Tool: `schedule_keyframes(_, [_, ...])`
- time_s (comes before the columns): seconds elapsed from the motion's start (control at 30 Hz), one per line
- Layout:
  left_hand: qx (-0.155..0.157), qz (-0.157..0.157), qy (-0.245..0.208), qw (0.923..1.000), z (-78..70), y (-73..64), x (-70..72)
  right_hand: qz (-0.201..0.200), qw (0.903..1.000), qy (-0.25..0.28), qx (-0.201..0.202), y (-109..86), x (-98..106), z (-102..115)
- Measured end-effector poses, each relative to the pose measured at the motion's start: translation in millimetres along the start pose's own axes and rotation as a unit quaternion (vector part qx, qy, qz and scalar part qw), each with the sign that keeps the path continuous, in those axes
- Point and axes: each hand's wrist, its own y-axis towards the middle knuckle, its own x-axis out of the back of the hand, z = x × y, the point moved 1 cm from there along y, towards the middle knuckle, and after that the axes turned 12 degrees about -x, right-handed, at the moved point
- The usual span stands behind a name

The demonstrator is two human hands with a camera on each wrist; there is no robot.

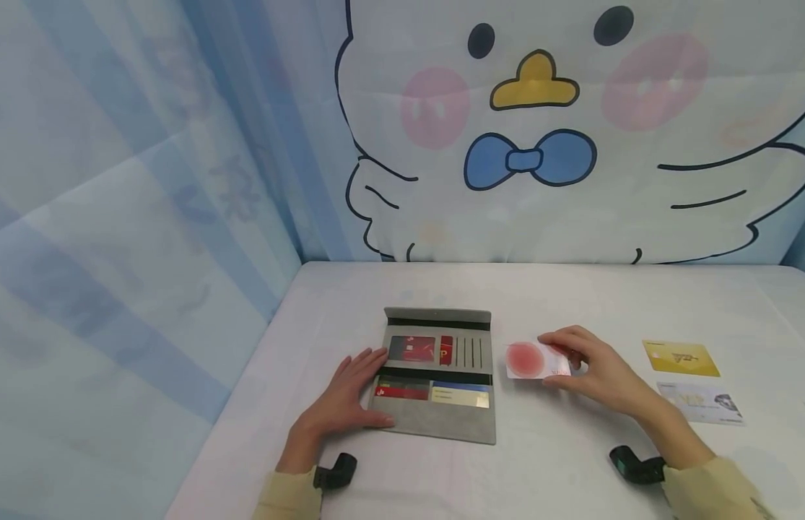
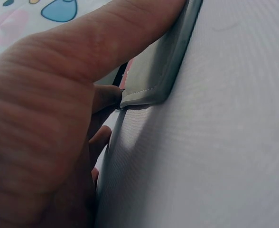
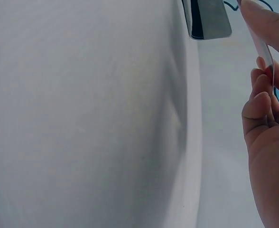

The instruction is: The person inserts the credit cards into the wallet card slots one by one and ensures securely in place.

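Observation:
A grey card wallet (image 1: 434, 426) lies unfolded on the table with several cards in its pockets. My left hand (image 1: 342, 396) rests at its left edge, fingers spread along the side and thumb on the lower left corner. In the left wrist view the thumb (image 2: 111, 42) lies over the wallet's stitched edge (image 2: 149, 90). Right of the wallet, my right hand (image 1: 593, 365) pinches a white card (image 1: 525, 360) with a pink-red circle between thumb and fingers. The right wrist view shows that card (image 3: 263, 50) nearly edge-on, its far part out of frame.
To the right of my right hand, a gold card (image 1: 681, 358) lies flat on the white tablecloth (image 1: 558, 469). Just below it is a silver VIP card (image 1: 701, 403). A printed cartoon curtain (image 1: 538, 217) hangs behind the table, and a blue-white curtain (image 1: 129, 253) hangs at the left.

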Motion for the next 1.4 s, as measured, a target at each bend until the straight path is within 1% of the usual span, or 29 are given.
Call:
schedule_keyframes(0.27, [0.009, 0.005, -0.002, 0.9999, 0.9, 0.7, 0.3, 0.015, 0.9999, 0.003, -0.007, 12.5, -12.6, 6.4])
schedule_keyframes(0.5, [0.005, 0.005, -0.002, 1.0000, 2.5, 1.3, -0.1, 0.024, 0.9996, 0.000, -0.015, 21.4, -22.9, 13.5])
schedule_keyframes(0.77, [0.006, 0.004, -0.002, 1.0000, 1.6, 1.2, 0.8, 0.037, 0.9992, -0.011, -0.007, 32.5, -34.6, 19.9])
schedule_keyframes(0.93, [0.007, 0.008, -0.006, 0.9999, 1.4, 0.9, 0.8, 0.044, 0.9990, -0.013, -0.001, 37.5, -39.8, 23.5])
schedule_keyframes(1.23, [-0.011, 0.004, -0.005, 0.9999, 2.2, 0.9, 1.5, 0.058, 0.9980, -0.020, -0.010, 43.3, -46.1, 28.5])
schedule_keyframes(1.4, [-0.006, 0.006, -0.008, 0.9999, 2.6, 0.5, 1.4, 0.059, 0.9978, -0.029, -0.010, 46.5, -48.8, 28.6])
